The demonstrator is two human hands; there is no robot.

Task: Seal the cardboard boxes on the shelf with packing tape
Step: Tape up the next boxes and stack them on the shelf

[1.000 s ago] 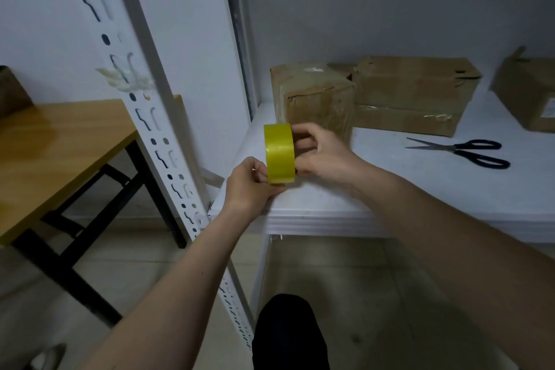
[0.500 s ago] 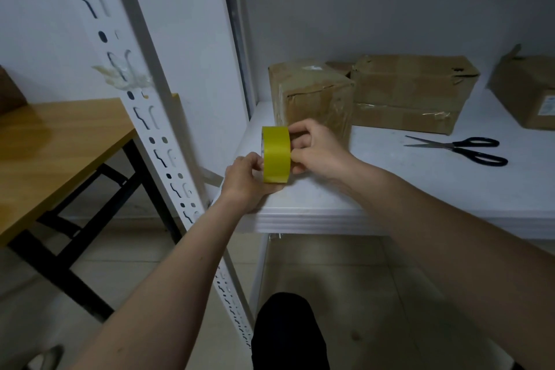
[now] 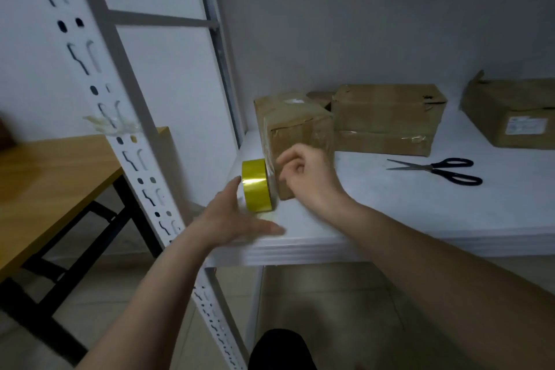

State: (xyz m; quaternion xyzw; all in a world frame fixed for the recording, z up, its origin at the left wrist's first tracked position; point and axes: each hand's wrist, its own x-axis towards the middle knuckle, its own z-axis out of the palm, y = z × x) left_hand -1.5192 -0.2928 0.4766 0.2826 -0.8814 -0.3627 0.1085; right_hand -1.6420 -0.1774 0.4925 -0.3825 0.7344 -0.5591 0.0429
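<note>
tape roll [image 3: 255,186] on shelf [image 3: 375,219] left of box [image 3: 297,141], scissors [image 3: 438,170] right

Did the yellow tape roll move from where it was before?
Yes. The tape roll went forward, from in front of the shelf edge onto it, beside the nearest box.

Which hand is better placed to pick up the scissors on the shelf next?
Right hand, probably: it hovers over the shelf on the scissors' side. Left hand is open beside the tape roll, farther away.

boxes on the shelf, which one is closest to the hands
The small box at the left end of the shelf, right behind the yellow tape roll and the right hand. The wide middle box and the far-right labelled box sit farther back.
</note>
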